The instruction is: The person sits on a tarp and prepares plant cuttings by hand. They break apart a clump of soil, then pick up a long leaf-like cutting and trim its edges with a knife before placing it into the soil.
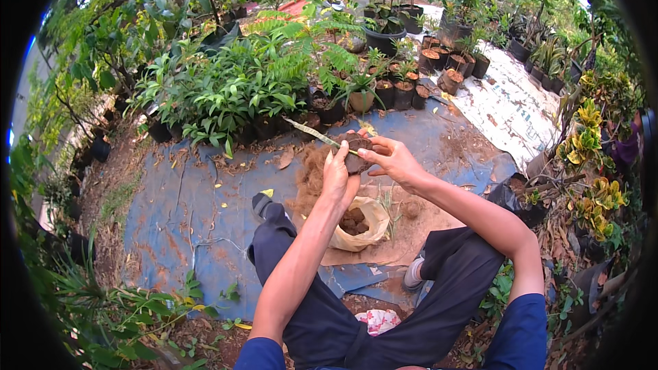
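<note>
My left hand [337, 174] holds up a dark brown, flattened ball of soil or fibre [357, 164] in its palm. A long, pale green mottled leaf [312, 132] lies across the ball, its lower end against it and its tip pointing up left; my left thumb presses on it. The thumb and fingers of my right hand [396, 160] grip the ball's right edge near the leaf's green base. Below my hands stands an open pale sack [379, 223] with dark brown clumps [353, 222] inside. Loose brown coir-like fibre [310, 170] is heaped just left of my hands.
A worn blue tarpaulin [205, 210] spreads ahead, with a brown sheet [396, 256] under the sack. Thin green cuttings [388, 205] and a small fibre ball [411, 209] lie right of the sack. Potted plants [247, 87] line the far edge; yellow-leaved shrubs [586, 149] stand right.
</note>
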The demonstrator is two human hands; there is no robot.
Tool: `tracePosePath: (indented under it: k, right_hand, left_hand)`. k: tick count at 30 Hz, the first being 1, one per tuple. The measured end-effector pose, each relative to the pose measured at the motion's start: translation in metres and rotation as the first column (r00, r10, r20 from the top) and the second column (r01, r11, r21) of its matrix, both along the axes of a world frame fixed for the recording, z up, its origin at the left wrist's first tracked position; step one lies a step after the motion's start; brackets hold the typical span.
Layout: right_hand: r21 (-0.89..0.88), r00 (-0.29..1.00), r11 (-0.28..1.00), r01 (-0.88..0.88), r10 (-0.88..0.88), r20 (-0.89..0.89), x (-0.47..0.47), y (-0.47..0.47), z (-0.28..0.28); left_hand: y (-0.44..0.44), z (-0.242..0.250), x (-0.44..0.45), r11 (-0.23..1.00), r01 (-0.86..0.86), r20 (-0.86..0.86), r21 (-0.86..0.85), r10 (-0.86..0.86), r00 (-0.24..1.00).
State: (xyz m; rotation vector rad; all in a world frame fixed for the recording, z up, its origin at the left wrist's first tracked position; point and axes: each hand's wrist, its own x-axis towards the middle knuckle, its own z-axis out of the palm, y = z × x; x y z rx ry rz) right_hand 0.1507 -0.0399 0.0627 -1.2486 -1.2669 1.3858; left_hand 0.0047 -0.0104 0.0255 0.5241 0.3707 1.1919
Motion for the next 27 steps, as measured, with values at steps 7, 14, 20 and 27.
tracePosePath:
  k: [7,14,20,27]
  right_hand:
    - [0.438,0.965,0.897,-0.063,-0.058,0.257,-0.014,-0.002,-0.005]
    - [0.645,0.877,0.741,-0.183,-0.173,0.448,-0.006,0.003,0.000]
    - [0.619,0.906,0.773,-0.138,-0.154,0.394,-0.008,0.001,0.004]
    - [0.647,0.909,0.747,-0.150,-0.152,0.387,-0.009,0.001,0.006]
  left_hand:
    - [-0.001,-0.006,-0.001,0.998,-0.011,-0.039,-0.066,0.009,0.999]
    - [0.001,-0.006,-0.004,0.995,0.093,0.025,-0.045,-0.091,0.996]
    - [-0.002,-0.002,-0.003,0.994,0.111,0.065,-0.010,-0.110,0.992]
    - [-0.002,-0.002,-0.001,0.997,0.080,0.116,-0.022,-0.077,0.990]
